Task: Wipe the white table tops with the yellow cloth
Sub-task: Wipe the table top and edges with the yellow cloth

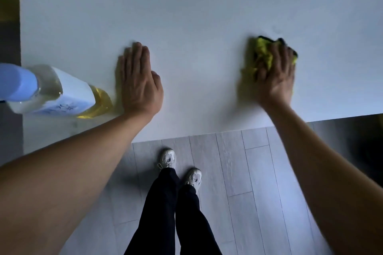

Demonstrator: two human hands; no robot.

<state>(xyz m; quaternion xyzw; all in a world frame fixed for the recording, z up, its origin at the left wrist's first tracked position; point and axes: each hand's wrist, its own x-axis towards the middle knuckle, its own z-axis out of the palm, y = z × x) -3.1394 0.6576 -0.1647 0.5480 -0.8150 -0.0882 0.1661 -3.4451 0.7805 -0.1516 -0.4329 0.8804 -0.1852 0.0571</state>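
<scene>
I am pressing the right hand (273,76) on the bunched yellow cloth (264,53) for wiping the white table (186,16) | left hand (141,80) lying flat, bracing me | bottle (53,91) beside it.

Showing only one printed surface, at the left edge of the frame: the white label of a clear bottle (62,91) of yellow liquid, carrying blue marks too blurred and small for reading. Nothing else bearing any text, number or sign.
</scene>
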